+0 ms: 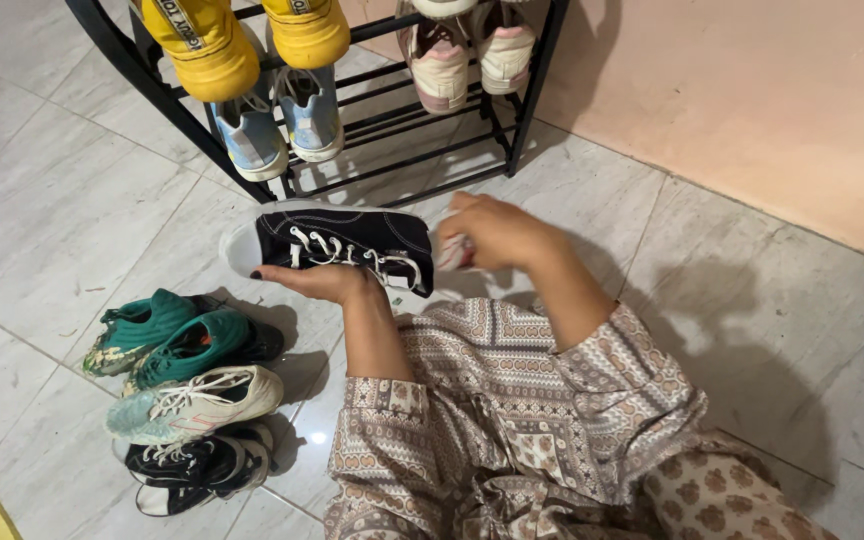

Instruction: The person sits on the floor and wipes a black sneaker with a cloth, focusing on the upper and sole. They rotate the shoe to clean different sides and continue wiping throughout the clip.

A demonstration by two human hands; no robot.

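A black canvas sneaker point(337, 238) with white laces and a white toe cap lies sideways just above the tiled floor. My left hand point(322, 281) cups it from below, fingers under the sole side. My right hand point(492, 232) is at the sneaker's heel opening, fingers closed around something small and pale with red marks that I cannot identify. Both forearms come out of patterned brown sleeves.
A black metal shoe rack point(422, 120) stands ahead, holding yellow shoes point(252, 40), light blue sneakers point(277, 125) and pink-white sneakers point(467, 50). On the floor at left lie green football boots point(167, 335), a white-mint boot point(197, 400) and a black shoe point(197, 465). A peach wall point(752, 100) is at right.
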